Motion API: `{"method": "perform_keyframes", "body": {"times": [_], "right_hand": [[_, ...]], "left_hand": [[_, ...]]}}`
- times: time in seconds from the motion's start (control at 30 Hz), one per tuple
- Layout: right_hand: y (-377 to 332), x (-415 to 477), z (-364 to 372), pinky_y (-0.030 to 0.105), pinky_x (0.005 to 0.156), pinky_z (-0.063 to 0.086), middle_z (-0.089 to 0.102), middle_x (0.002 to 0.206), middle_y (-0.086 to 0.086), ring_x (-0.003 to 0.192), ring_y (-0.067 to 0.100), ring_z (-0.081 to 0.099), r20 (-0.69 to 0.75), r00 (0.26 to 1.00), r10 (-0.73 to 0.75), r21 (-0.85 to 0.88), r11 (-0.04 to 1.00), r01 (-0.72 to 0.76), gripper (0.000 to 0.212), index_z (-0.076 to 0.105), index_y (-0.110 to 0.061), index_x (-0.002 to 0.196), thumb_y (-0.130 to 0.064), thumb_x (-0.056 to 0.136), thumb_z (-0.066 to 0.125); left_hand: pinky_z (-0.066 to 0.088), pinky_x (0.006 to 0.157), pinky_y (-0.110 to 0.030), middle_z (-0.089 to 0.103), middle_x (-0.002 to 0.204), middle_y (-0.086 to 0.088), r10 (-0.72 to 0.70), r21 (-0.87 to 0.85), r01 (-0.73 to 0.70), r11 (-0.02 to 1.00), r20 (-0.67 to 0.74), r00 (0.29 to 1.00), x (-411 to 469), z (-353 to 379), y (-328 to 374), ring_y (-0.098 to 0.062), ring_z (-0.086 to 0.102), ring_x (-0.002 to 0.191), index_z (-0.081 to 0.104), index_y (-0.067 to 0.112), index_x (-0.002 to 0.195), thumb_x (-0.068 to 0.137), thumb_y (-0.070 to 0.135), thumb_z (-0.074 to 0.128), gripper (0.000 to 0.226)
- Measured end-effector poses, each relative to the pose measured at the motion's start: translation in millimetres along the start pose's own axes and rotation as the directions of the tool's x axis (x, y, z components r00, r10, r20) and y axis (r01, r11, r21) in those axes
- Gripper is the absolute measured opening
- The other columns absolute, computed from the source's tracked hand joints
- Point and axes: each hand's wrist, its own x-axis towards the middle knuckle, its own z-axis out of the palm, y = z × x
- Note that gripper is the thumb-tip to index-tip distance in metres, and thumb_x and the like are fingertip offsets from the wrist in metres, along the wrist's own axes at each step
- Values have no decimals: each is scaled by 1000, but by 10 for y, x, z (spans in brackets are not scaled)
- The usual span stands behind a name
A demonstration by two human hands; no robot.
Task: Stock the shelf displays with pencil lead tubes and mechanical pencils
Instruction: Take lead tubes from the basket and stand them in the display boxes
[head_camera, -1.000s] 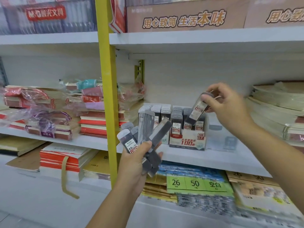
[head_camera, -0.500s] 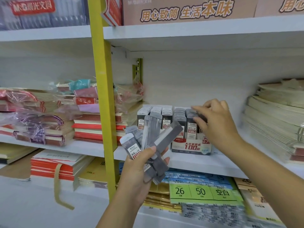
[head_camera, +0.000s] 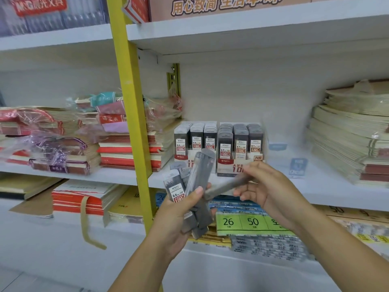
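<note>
Your right grip [head_camera: 271, 192] has come off the top of the display box [head_camera: 228, 165] and dropped down in front of it. The tube it carried up there is gone from it. It now sits just beside your left grip [head_camera: 179, 220], below the box front, pinching one blurred lead tube [head_camera: 226, 186] that sticks out sideways from the fanned bundle [head_camera: 200, 171].

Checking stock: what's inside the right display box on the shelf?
The right display box holds three columns of upright lead tubes labelled 0.7. Rows behind show only caps; the right hand partly covers its front.
</note>
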Motion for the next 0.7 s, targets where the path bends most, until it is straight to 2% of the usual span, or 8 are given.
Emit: {"method": "perform_keyframes", "body": {"times": [0.13,0.2,0.3,0.4,0.5,0.6,0.67,0.7], "right_hand": [[85,-91,-35,28,76,57,73,100,7,90,21,71,-89,996,1,-184,983,-18,8,73,-11,90,-9,83,70],[121,-143,-30,30,82,56,72,108,-4,99,16,70,-119,992,-39,-269,963,5,21,76,-24,90,-5,81,73],[144,-216,-1,22,75,56,73,101,-14,94,6,69,-156,978,-136,-318,945,81,26,74,-33,89,-10,79,77],[177,-256,42,15,67,54,74,91,-12,85,3,69,-139,970,-199,-363,922,137,27,74,-32,87,-7,77,78],[166,-281,93,19,66,54,68,86,-13,76,5,65,-37,971,-235,-543,821,178,37,68,-41,97,-8,81,76],[96,-292,135,24,66,55,53,96,-25,73,7,61,218,975,-52,-696,692,192,66,41,-62,125,-11,90,64],[1,-259,151,21,63,55,50,99,-29,77,4,63,261,965,-21,-693,692,203,78,30,-70,130,-7,93,58],[-78,-219,150,19,61,55,50,104,-30,81,1,65,222,971,-85,-661,719,214,79,31,-71,129,-5,93,57]], "left_hand": [[60,71,-39,77,102,-16,15,16,-14,1000,-55,998,-29,-60,-25,-24,76,89,78,16,106,63,26,85,45],[60,68,-39,77,105,-17,5,16,-4,1000,-70,998,-40,-65,-33,-26,76,92,78,20,105,65,24,84,41],[60,66,-38,77,107,-15,-9,21,10,1000,-54,999,-66,1,-39,-26,76,95,77,24,106,70,22,80,36],[60,64,-37,77,105,-15,8,-17,-9,1000,-64,998,-75,90,-39,-26,77,88,69,12,119,65,20,82,56],[57,54,-34,75,91,-15,20,-32,-22,999,-70,997,-89,170,-11,-25,74,70,70,9,116,63,24,82,56],[59,56,-35,77,95,-15,33,-49,-36,998,-57,998,-53,199,-16,-26,75,73,79,19,102,67,25,80,35],[60,61,-36,77,100,-16,37,-63,-40,997,-51,998,-33,228,-13,-24,76,80,79,18,104,68,26,80,37],[60,64,-36,77,102,-16,44,-79,-48,996,-56,997,-16,232,-13,-23,76,85,76,15,112,69,25,80,44]]}}
